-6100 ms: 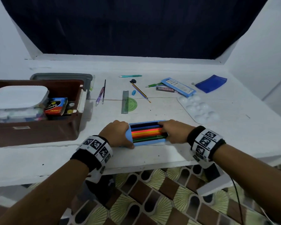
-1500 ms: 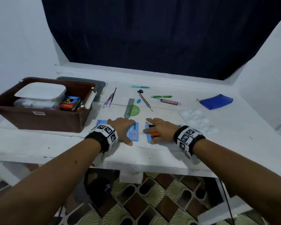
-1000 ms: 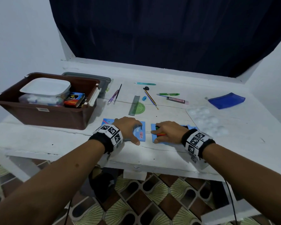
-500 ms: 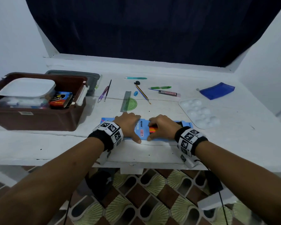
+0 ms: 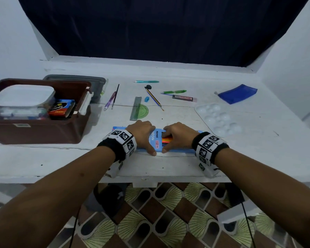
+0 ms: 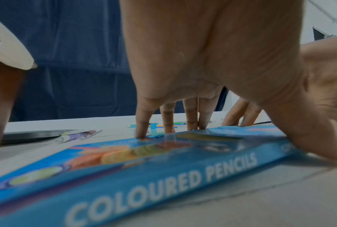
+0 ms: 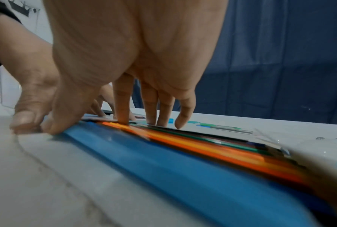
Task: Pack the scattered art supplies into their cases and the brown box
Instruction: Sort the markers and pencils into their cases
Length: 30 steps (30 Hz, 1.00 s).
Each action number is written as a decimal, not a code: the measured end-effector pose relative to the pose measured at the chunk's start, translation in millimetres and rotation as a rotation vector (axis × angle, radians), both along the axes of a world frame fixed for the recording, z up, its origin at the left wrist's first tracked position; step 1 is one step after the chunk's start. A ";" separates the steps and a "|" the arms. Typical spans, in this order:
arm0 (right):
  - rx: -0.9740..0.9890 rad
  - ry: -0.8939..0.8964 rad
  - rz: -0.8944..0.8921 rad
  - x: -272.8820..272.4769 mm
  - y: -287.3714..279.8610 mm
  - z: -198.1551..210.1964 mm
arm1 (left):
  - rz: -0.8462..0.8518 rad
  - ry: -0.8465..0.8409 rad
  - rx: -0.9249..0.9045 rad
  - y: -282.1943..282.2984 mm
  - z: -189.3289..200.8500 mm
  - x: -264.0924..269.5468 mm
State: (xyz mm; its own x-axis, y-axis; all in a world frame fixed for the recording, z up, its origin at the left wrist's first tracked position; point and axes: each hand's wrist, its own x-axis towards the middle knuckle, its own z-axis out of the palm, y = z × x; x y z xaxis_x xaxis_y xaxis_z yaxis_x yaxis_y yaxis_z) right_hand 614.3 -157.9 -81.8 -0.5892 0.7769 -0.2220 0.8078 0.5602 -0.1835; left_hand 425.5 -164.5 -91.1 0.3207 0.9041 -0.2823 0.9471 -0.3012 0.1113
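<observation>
A blue cardboard sleeve (image 5: 153, 140) printed "COLOURED PENCILS" (image 6: 163, 176) lies near the table's front edge. My left hand (image 5: 145, 137) grips it, fingers on the far edge and thumb on the near edge. To its right, a blue tray (image 7: 163, 161) of coloured pencils (image 5: 166, 140) sits partly inside the sleeve's open end. My right hand (image 5: 175, 136) holds the tray, thumb at the near rim and fingers (image 7: 123, 107) pressing on the pencils. The brown box (image 5: 43, 129) stands at the left with a white-lidded container (image 5: 21, 95) and a small carton inside.
Loose behind the hands lie a ruler (image 5: 136, 108), green protractor (image 5: 143, 111), striped pencil (image 5: 154, 98), blue sharpener (image 5: 146, 98), teal pen (image 5: 147, 81), green pen (image 5: 174, 91) and purple pen (image 5: 109, 101). A white palette (image 5: 218, 119) and blue pouch (image 5: 238, 93) lie right. A grey lid (image 5: 79, 78) sits behind the box.
The sleeve and the tray lay apart a second ago. My hands have come together, and the tray's left end has slid into the sleeve.
</observation>
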 end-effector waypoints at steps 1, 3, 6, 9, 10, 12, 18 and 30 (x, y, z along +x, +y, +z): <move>0.002 -0.002 -0.001 -1.2 0.5 -0.6 | -0.001 0.001 -0.004 -0.2 0.3 2.2; -0.001 -0.001 -0.004 -2.8 -0.3 -1.2 | -0.003 0.005 -0.007 0.0 1.5 4.7; -0.077 0.082 -0.014 3.5 -4.7 2.9 | -0.004 -0.003 -0.013 -0.1 0.2 2.8; -0.043 0.310 -0.180 28.8 -6.5 15.8 | 0.001 -0.018 -0.009 -1.3 -3.0 0.9; 0.007 0.392 -0.293 44.0 -4.9 18.6 | 0.001 -0.016 -0.009 -1.3 -3.7 0.9; 0.093 0.457 -0.521 79.1 -0.9 16.1 | -0.004 -0.013 -0.011 0.7 -2.3 0.8; -0.015 0.288 -0.729 112.1 -18.6 -14.2 | -0.040 -0.025 -0.016 0.9 -0.8 17.8; 0.003 0.224 -0.714 85.9 -28.9 -8.9 | -0.048 -0.081 0.059 -4.2 -7.1 92.9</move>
State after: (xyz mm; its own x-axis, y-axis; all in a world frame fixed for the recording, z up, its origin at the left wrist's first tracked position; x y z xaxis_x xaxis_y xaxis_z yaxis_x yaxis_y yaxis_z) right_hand 700.2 -186.8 -90.8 0.0278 0.9878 -0.1530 0.9186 -0.0856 -0.3859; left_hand 518.4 -168.8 -98.3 0.3839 0.9014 -0.2002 0.9199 -0.3545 0.1679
